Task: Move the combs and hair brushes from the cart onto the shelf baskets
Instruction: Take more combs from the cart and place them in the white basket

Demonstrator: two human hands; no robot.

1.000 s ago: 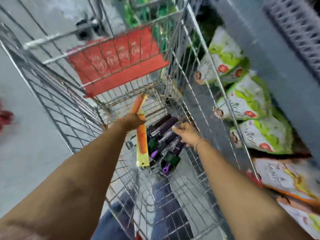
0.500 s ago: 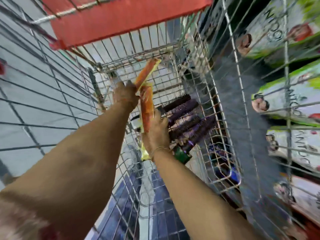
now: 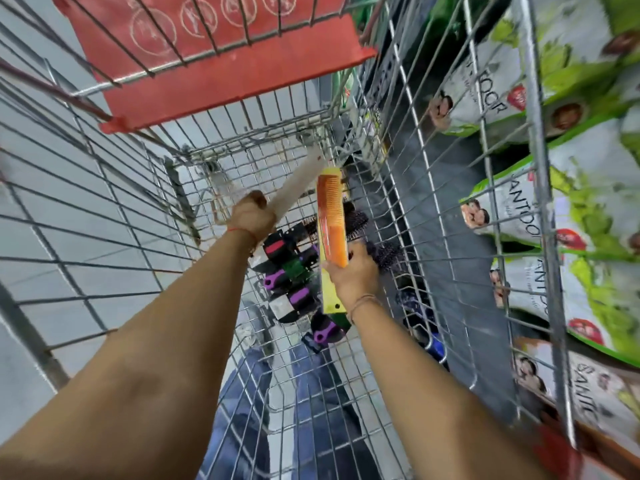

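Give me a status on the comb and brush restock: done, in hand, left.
Done: no shelf basket is in view, so nothing shows as placed. In hand: the right hand grips an orange comb on a yellow card; the left hand grips a pale, blurred comb-like piece. Both are inside the wire cart. Left: a pile of round hair brushes with purple and black handles lies on the cart floor.

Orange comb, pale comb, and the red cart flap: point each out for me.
orange comb (image 3: 331,216), head view, middle of its spine
pale comb (image 3: 298,183), head view, mid-length of its blurred body
red cart flap (image 3: 221,74), head view, its lower panel
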